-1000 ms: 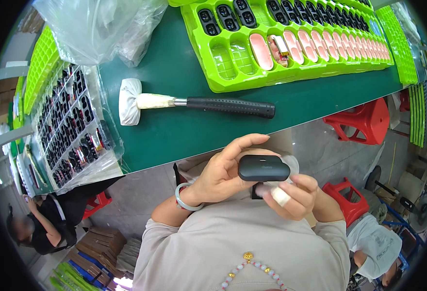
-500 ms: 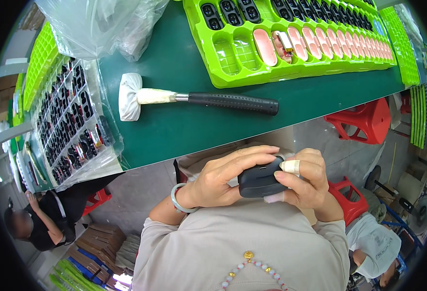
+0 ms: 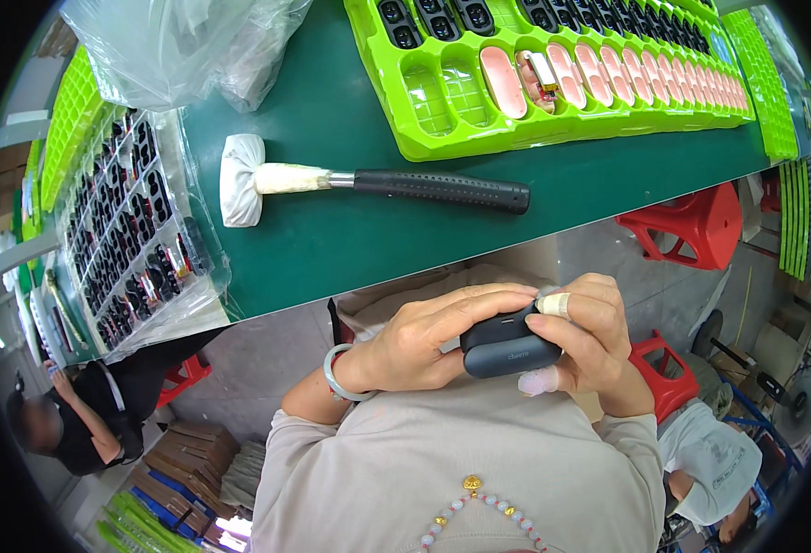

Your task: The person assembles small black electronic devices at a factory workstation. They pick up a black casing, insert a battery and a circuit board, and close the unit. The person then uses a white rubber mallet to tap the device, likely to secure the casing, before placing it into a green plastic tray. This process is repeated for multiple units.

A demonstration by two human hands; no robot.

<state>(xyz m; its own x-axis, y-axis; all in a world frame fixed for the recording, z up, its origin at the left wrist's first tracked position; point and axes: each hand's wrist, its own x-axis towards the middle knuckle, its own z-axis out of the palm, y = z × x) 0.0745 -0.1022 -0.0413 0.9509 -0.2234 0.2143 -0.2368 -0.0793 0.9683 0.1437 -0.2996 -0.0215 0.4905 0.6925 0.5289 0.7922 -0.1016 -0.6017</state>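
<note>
Close to my chest, I hold a dark earbud charging case (image 3: 509,355) between both hands. A seam divides its two halves, and a small slot shows on the upper one. My left hand (image 3: 424,336) is closed on its left end, fingers along the top and thumb underneath. At its right end my right hand (image 3: 590,336) grips with bent fingers, one wrapped in pale tape; another fingertip below wears a whitish cover. On the green table lies a hammer (image 3: 442,187) with a black handle and a white wrapped head, touched by neither hand.
A lime-green tray (image 3: 534,140) with pink shells and black earbud-case inserts sits at the back right. Clear plastic bags (image 3: 193,55) and a partitioned tray of black parts (image 3: 134,230) lie left. Red stools (image 3: 691,226) and other people are nearby.
The case has turned in my hands, so its lower half now faces up more fully. My right fingers have shifted slightly along its end. The view has moved a little.
</note>
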